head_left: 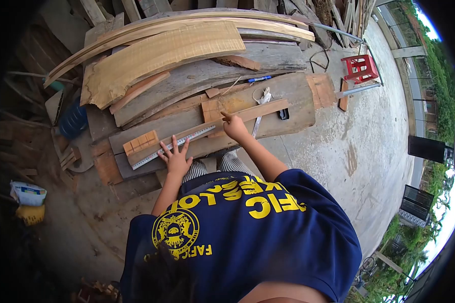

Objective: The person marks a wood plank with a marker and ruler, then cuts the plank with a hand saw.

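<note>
A narrow wooden strip (258, 110) lies across the weathered plank in front of me, with a white steel ruler (199, 133) along its near edge. My left hand (177, 159) is open, its spread fingers pressing on the ruler and strip near their left end. Over the strip, just past the ruler's right end, is my right hand (236, 128). Its fingers are curled together, the tips near the wood; whatever they may hold is too small to make out. A small wooden block with dark lines (141, 143) sits by the strip's left end.
On the weathered plank (301, 98) lie a blue marker (259, 79) and a small black object (283, 114). Curved boards (167, 50) are stacked beyond. A red stool (360, 69) stands at right, a blue water jug (73, 120) at left.
</note>
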A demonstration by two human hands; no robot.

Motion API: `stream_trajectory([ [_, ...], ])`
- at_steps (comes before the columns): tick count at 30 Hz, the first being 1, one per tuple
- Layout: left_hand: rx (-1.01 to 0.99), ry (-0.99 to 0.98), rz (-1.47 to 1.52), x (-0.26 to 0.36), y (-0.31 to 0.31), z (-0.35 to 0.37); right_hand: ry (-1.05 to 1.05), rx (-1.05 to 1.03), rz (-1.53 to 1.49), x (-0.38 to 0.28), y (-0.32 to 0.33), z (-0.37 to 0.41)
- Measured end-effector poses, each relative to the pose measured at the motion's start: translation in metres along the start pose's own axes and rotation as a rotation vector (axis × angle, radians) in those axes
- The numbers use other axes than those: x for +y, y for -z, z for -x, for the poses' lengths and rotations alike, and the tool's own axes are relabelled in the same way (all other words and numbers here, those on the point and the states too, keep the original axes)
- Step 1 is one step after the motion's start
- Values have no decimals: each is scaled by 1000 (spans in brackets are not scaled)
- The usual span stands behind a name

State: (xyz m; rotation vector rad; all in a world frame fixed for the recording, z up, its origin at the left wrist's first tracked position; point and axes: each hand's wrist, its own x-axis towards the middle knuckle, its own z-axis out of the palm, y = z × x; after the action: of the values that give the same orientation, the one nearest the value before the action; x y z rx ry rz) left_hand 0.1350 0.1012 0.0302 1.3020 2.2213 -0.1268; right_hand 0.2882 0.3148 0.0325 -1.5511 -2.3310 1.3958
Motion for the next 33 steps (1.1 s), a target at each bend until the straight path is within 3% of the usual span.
stream_trajectory([
  [1,-6,29,-16,0,-1,0,89,142,0,27,11,-25],
  [5,-36,62,-64,3,-2,-5,25,255,152,104,79,-121],
  [6,-52,64,-88,2,-1,-5,-87,194,193,100,101,-130],
  [9,-95,109,-106,4,2,-8,-22,197,276,139,126,-177],
  [10,-113,148,-114,6,6,-8,-86,170,275,147,130,-191],
  [13,-193,177,-103,11,17,-9,-264,114,350,129,141,-197],
  [16,-229,174,-106,12,19,-9,-231,30,526,115,131,-198],
  [18,-219,158,-143,11,17,-11,-163,61,750,111,122,-197],
  [21,-238,157,-155,9,18,-12,-148,150,765,112,111,-199],
  [28,-261,178,-151,11,18,-12,51,-21,958,117,130,-226],
  [33,-276,206,-148,16,23,-13,172,-21,987,121,130,-223],
])
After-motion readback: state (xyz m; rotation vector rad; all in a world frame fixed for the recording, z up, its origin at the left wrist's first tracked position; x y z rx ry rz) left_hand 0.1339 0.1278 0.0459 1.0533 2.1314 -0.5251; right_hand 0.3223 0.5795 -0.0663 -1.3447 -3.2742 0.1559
